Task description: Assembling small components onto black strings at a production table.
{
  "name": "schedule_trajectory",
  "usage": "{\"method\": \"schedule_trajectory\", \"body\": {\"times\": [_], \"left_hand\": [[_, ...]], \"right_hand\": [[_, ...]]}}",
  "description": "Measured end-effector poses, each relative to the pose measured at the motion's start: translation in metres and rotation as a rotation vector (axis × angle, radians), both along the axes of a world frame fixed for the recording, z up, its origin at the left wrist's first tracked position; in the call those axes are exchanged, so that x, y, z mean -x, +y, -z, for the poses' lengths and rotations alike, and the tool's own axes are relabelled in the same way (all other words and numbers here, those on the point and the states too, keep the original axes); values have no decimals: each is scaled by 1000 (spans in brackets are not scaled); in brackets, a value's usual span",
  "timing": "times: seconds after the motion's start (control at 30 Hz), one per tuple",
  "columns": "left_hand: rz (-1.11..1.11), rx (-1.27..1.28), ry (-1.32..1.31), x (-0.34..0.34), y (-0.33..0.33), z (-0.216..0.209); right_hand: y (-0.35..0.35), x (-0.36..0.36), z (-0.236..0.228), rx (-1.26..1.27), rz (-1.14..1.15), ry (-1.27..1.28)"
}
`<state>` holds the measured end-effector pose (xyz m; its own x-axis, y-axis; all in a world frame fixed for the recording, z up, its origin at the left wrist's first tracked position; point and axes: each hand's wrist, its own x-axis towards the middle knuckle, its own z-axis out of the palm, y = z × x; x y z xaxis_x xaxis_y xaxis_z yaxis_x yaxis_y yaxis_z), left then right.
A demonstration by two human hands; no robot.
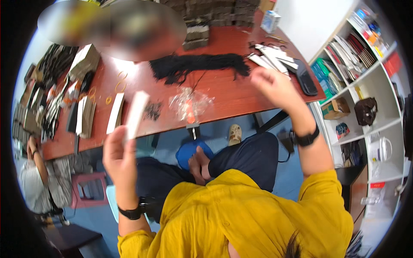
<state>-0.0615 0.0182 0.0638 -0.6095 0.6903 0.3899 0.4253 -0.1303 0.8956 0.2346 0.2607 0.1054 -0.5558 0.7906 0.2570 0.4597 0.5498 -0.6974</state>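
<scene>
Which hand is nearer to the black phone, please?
Right. The right hand is just left of the black phone; the left hand, holding a white strip, is much farther left.

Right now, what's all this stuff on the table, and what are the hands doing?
A person in a yellow top is sitting at a reddish table. Their left hand is holding up a white strip. Their right hand is raised near a pile of white strips, too blurred to tell if it holds anything. A bundle of black strings lies across the table.
</scene>
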Motion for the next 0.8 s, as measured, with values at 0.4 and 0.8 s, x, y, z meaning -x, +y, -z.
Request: {"method": "schedule_trajectory", "body": {"times": [0.4,0.8], "left_hand": [[669,424,-7,-80,2,49],[528,428,245,-69,31,91]], "right_hand": [[-154,58,87,975,-156,587],[-120,92,135,466,-105,373]]}}
